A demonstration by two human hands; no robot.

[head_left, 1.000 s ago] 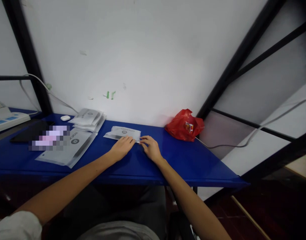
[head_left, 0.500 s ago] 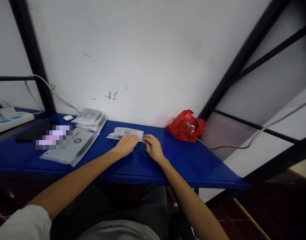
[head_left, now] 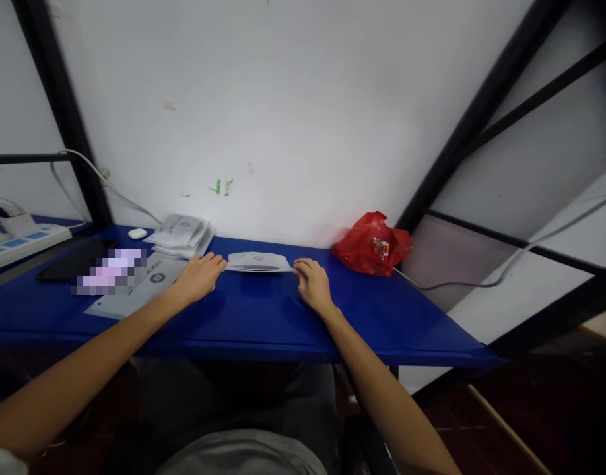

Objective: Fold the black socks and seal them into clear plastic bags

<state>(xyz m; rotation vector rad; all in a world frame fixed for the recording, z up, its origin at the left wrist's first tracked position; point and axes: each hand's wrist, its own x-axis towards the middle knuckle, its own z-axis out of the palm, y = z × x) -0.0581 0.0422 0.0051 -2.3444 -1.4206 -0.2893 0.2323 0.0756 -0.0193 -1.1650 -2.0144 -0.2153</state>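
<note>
A small white plastic pouch [head_left: 257,262] is held just above the blue table [head_left: 263,316] near the wall, stretched between both hands. My left hand [head_left: 199,277] pinches its left end and my right hand [head_left: 311,282] pinches its right end. Both hands have their fingers curled, with the heels resting on the table.
A stack of white pouches [head_left: 181,234] lies to the left by the wall, with a larger flat pouch [head_left: 139,290] in front of it. A white earbud case [head_left: 137,233], a dark tablet [head_left: 70,260] and a power strip [head_left: 20,236] sit far left. A red bag [head_left: 372,245] lies right.
The hands have moved apart from the middle of the pouch to its two ends, and the pouch has come up off the table, held edge-on.
</note>
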